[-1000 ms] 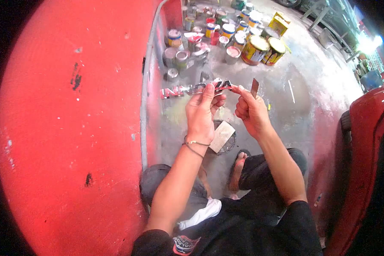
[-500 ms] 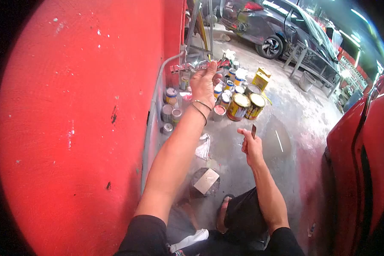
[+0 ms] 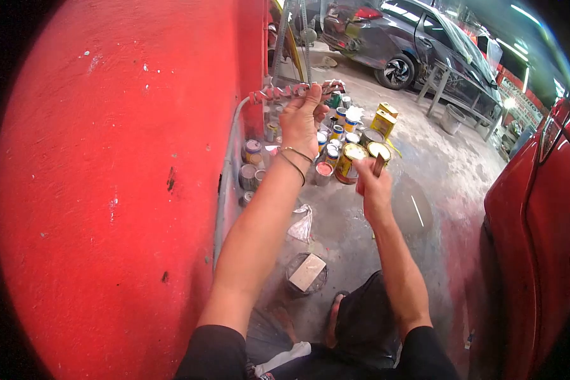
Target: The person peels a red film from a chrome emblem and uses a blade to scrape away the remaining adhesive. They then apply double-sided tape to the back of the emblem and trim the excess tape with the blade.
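My left hand [image 3: 303,123] is raised at arm's length, its thumb and fingers pinching a long, narrow red-and-silver piece [image 3: 273,94] with a jagged, twisted look. That piece lies roughly level, sticking out to both sides of the grip. Lower and to the right, my right hand [image 3: 375,189] is closed around a small flat dark-brown blade [image 3: 379,166], which points up past the fingers. In this view the blade overlaps a yellow-labelled paint can [image 3: 382,152]. The two hands are apart.
Several paint cans and jars [image 3: 335,136] crowd the floor ahead. A red wall [image 3: 126,190] rises close on the left; a red car [image 3: 532,209] stands on the right. Near my feet are a white cloth [image 3: 301,225] and a pale block [image 3: 308,271] on a round dark lid.
My right hand has moved up with the brown blade, now overlapping the paint cans. My left hand still holds the red-and-silver piece, which has turned slightly more level.
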Available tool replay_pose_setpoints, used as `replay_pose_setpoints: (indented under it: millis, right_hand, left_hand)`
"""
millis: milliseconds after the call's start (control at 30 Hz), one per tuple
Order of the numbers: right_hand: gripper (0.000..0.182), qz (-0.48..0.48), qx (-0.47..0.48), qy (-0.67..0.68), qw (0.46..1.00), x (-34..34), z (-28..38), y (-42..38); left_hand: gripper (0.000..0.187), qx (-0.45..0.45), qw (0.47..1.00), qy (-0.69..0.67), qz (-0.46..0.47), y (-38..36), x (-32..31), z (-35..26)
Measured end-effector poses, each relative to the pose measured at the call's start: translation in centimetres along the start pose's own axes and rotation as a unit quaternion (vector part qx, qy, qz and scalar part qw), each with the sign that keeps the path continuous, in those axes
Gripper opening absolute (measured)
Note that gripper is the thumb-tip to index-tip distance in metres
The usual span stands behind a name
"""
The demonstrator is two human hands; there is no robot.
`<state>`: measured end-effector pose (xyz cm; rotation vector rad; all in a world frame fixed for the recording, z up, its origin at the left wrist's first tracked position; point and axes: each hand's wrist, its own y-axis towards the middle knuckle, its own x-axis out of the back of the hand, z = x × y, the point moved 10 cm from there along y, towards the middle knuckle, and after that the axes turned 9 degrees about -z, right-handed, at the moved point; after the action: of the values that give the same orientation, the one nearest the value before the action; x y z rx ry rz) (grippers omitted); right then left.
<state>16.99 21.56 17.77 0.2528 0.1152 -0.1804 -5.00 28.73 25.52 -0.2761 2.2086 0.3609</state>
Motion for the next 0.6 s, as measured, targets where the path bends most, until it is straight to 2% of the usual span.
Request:
replay_pose_setpoints:
  millis: [67, 167, 267, 433, 600]
  right_hand:
    - [0.034, -0.022, 0.033, 0.029, 0.999, -0.8, 3.4, 1.7]
    - [0.041, 0.002, 0.082, 0.036, 0.996, -2.2, 7.8, 4.4]
    - [0.047, 0.042, 0.083, 0.043, 0.995, -3.6, 10.2, 6.1]
    - [0.033, 0.071, 0.073, -0.014, 0.995, -4.9, 10.7, 6.0]
    - [0.026, 0.050, 0.054, -0.007, 0.997, -4.7, 8.8, 5.7]
  left_hand:
    - [0.028, 0.001, 1.000, -0.002, 0.000, -0.3, -0.1, 0.6]
    - [0.028, -0.006, 1.000, 0.003, 0.006, -1.0, -0.7, 1.1]
    - [0.028, -0.024, 0.999, 0.020, 0.020, -1.5, -0.8, 1.2]
    - [0.024, -0.012, 0.998, 0.036, 0.046, -2.1, -0.2, 1.7]
    - [0.028, -0.010, 0.998, 0.058, 0.017, -3.4, 0.7, 1.9]
